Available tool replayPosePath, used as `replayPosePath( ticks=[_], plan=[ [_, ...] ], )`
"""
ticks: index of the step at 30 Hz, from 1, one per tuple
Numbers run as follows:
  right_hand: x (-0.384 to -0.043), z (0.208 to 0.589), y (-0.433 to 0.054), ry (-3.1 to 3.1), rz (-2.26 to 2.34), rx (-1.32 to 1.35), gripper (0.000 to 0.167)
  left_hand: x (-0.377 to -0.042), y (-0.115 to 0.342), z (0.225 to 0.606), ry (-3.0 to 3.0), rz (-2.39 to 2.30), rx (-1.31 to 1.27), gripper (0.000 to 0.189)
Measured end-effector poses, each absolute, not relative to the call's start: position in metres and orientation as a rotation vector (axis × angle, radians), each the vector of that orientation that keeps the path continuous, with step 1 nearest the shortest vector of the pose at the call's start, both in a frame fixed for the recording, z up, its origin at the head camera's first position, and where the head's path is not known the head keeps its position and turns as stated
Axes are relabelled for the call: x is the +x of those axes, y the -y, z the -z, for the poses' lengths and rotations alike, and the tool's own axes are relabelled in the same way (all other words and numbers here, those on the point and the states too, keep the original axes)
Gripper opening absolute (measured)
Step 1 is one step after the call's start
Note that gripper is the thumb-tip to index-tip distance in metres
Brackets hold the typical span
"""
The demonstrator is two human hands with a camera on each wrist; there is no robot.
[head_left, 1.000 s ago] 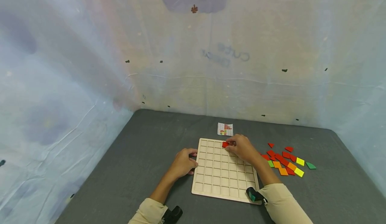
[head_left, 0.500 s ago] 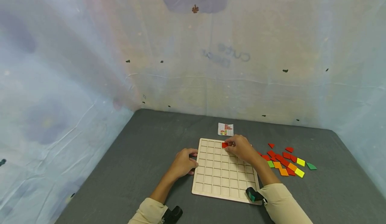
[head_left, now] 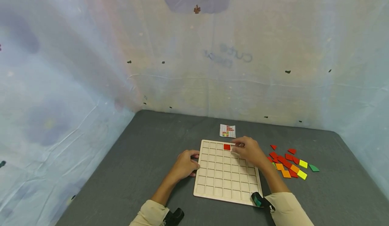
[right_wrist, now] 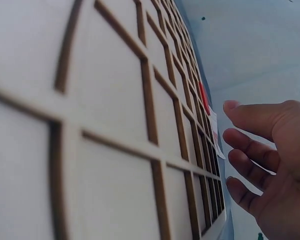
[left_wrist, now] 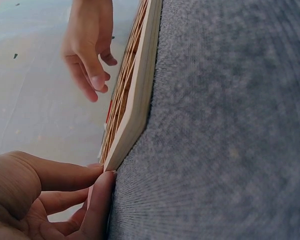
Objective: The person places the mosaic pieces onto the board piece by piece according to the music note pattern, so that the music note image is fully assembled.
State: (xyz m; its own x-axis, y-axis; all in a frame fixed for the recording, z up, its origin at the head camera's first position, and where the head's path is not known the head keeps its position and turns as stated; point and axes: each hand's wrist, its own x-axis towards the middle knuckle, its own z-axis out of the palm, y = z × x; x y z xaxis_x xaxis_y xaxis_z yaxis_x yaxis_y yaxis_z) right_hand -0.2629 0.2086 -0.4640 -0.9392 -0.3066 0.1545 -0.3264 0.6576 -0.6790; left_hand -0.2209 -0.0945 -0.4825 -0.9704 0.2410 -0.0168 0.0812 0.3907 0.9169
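Observation:
A wooden grid board [head_left: 218,173] lies on the dark grey table, with one red square tile [head_left: 227,147] sitting in a cell of its far row. At the board's left edge my left hand [head_left: 184,164] grips the rim, and the left wrist view shows the thumb and a finger [left_wrist: 101,197] pinching the pale edge [left_wrist: 135,107]. Just right of the red tile, my right hand [head_left: 249,151] hovers over the board's far right part. Its fingers are loosely bent and apart, holding nothing in the right wrist view, where the red tile [right_wrist: 204,97] shows beyond the grid.
Behind the board lies a small card [head_left: 227,130] printed with a coloured grid pattern. To the right, loose tiles are scattered: several red tiles [head_left: 281,159], orange tiles [head_left: 286,174], yellow tiles [head_left: 303,164] and a green piece [head_left: 314,168]. A fabric backdrop [head_left: 212,94] rises behind the table.
The red tile, earlier held by my right fingers, now lies flat in its cell. My right hand has let go and shifted slightly right. The left hand stays put.

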Motion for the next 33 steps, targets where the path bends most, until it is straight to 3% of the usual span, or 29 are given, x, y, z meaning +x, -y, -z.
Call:
replayPosePath(
  ticks=[33],
  plan=[
    [-0.257,0.462,-0.264,2.743,-1.090,0.255,0.059,-0.221,0.093,0.482,-2.508,-1.633,0.287,0.055]
  ],
)
